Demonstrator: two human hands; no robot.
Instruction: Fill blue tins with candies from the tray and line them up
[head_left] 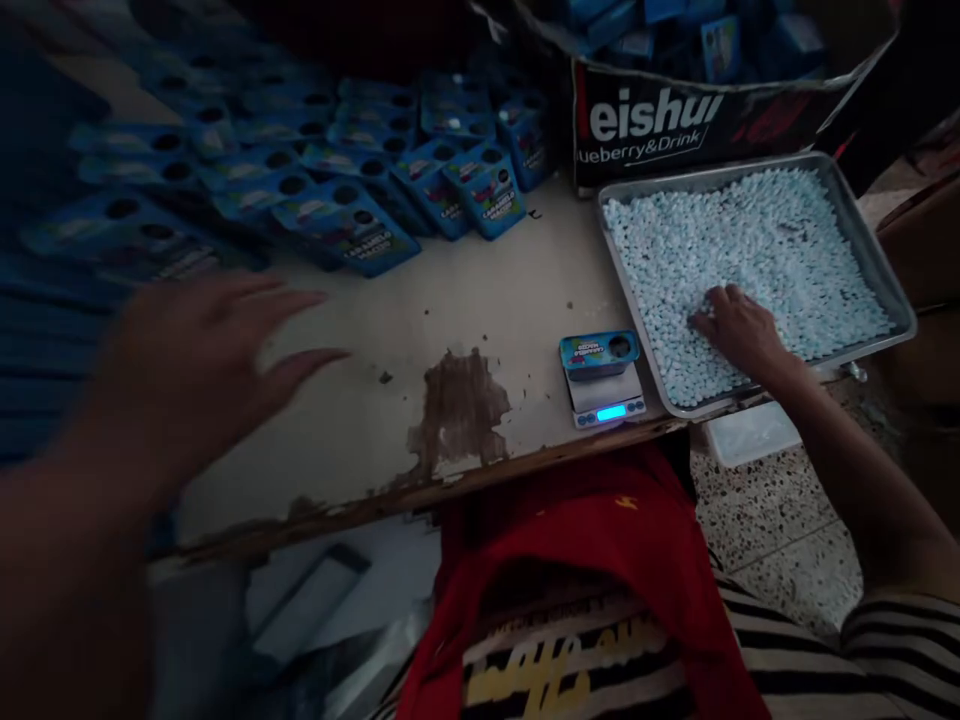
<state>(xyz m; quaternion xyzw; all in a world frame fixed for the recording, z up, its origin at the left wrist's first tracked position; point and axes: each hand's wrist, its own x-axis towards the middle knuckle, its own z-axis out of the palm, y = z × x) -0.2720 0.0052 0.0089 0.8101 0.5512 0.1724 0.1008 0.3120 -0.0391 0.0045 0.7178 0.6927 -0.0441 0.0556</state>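
Well, the pale blue-white pellets (780, 240) lie heaped in a shallow metal tray (847, 352) at the right end of the table (465, 290), small, rounded and all alike. The right hand (739, 330) rests in them near the tray's front edge, fingers bent down into the heap; I cannot tell whether they have closed on any. The left hand (202, 370) is a blur over the bare tabletop, fingers spread and holding nothing.

Rows of blue packs (352, 225) beyond it are smeared and dim towards the left. Just beside the tray, a blue tin (598, 353) sits on a small scale (606, 398) with a lit display. A printed cardboard box (652, 125) stands behind the tray, its top cut off.
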